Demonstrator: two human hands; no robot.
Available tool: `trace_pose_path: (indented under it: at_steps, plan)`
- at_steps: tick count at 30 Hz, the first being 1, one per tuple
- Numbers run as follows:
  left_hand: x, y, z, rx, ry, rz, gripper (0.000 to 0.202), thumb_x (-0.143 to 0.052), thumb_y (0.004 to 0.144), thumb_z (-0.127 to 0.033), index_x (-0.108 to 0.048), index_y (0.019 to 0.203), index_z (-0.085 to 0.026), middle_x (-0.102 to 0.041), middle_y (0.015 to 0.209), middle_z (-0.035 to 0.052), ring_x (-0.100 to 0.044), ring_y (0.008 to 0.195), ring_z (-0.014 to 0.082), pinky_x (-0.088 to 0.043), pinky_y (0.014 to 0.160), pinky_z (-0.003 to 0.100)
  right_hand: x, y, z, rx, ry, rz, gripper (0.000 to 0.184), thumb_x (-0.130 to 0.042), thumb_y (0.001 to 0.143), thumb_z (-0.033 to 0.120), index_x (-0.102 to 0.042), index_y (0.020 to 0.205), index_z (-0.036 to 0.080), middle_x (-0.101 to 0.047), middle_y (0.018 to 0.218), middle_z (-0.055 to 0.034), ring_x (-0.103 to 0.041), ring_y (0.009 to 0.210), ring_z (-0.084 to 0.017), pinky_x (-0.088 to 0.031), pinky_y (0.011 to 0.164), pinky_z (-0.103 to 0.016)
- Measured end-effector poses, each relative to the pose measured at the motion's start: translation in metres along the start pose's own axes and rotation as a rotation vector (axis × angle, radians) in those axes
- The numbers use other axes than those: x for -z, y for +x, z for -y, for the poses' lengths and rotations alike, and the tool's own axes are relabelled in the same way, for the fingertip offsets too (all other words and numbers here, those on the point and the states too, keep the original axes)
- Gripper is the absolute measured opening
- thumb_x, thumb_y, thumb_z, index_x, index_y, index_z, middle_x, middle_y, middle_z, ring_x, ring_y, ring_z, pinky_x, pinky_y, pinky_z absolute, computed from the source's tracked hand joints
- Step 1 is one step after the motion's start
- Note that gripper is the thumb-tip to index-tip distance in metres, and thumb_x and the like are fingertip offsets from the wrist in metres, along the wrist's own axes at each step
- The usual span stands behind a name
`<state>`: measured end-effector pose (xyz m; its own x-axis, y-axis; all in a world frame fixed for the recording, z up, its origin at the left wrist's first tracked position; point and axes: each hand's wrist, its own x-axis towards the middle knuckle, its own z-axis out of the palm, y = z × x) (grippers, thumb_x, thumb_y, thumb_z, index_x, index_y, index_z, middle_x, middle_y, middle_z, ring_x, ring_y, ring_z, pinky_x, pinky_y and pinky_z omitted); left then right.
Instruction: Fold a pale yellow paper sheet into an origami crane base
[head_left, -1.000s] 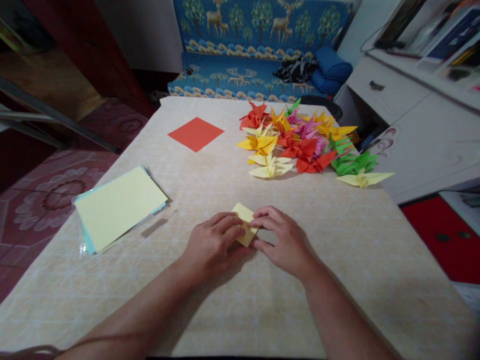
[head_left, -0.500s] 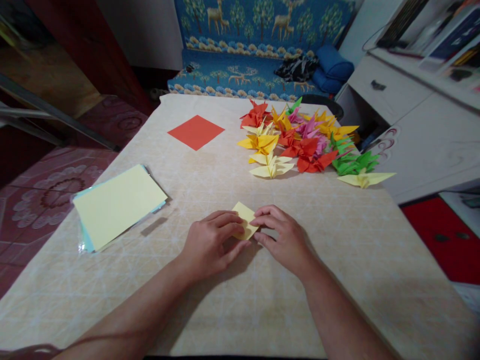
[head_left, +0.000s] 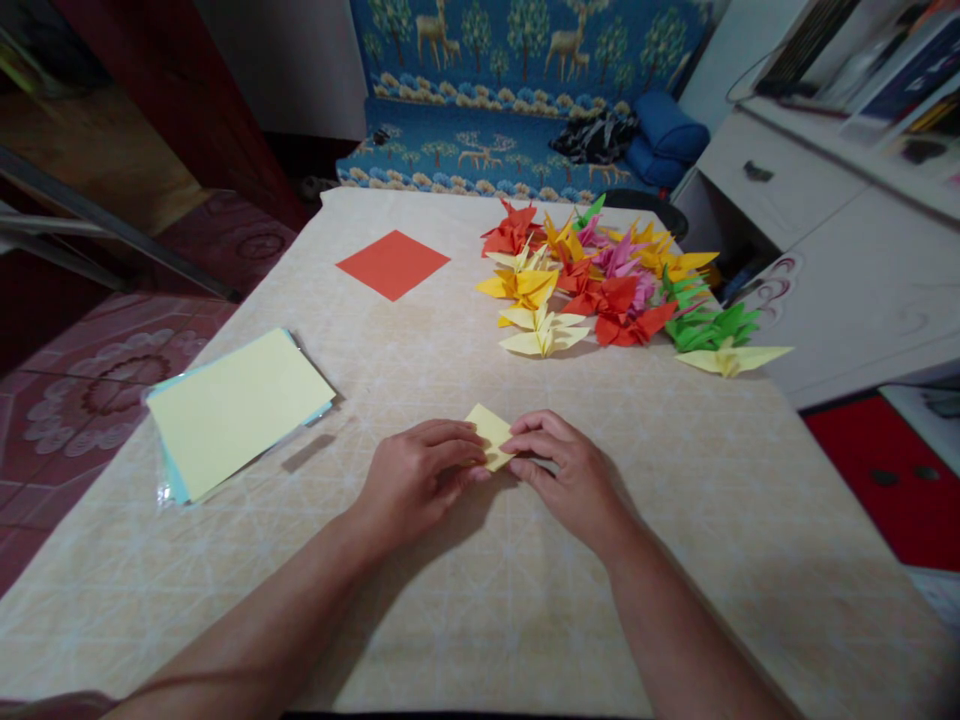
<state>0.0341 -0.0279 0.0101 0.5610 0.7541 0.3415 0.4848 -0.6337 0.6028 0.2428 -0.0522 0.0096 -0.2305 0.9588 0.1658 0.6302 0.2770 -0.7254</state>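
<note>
A small folded piece of pale yellow paper [head_left: 490, 430] lies on the beige table [head_left: 480, 600] near its middle front. My left hand [head_left: 417, 478] covers its left part, fingers curled and pressing on it. My right hand [head_left: 567, 472] pinches its right edge with fingertips together. Only the upper corner of the paper shows between the two hands.
A stack of pale yellow and blue sheets [head_left: 234, 408] lies at the left. A flat red square sheet [head_left: 392, 263] sits further back. Several folded paper cranes [head_left: 607, 290] in red, yellow, green and pink are heaped at the back right. A white cabinet [head_left: 840, 250] stands right of the table.
The lower part of the yellow paper has gone under my hands; my left fingers have slid down and right over it. My right hand has barely moved.
</note>
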Motion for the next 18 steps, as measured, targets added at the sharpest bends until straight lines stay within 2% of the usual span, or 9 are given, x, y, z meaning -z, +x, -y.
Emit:
trace_pose_path:
  at_steps: [9,18]
  plan:
    - [0.0001,-0.0007,0.0016,0.042,-0.010,0.002,0.019,-0.063,0.079,-0.032,-0.071,0.093,-0.021,-0.070,0.100,0.0066,-0.064,0.097,0.0210,-0.053,0.083,0.034,0.0035,-0.0016,0.0032,0.020,-0.006,0.027,0.020,-0.064,0.077,0.018,-0.066,0.095,0.027,-0.058,0.107,-0.0009,-0.059,0.097,-0.016,-0.050,0.084,-0.031]
    - [0.0003,-0.0002,0.0015,0.044,-0.016,0.000,0.019,-0.062,0.080,-0.032,-0.071,0.092,-0.020,-0.071,0.099,0.0071,-0.064,0.097,0.0211,-0.053,0.083,0.035,0.0046,-0.0014,0.0037,0.032,0.008,0.022,0.015,-0.061,0.080,0.023,-0.066,0.095,0.026,-0.059,0.106,-0.0025,-0.059,0.095,-0.017,-0.050,0.083,-0.032]
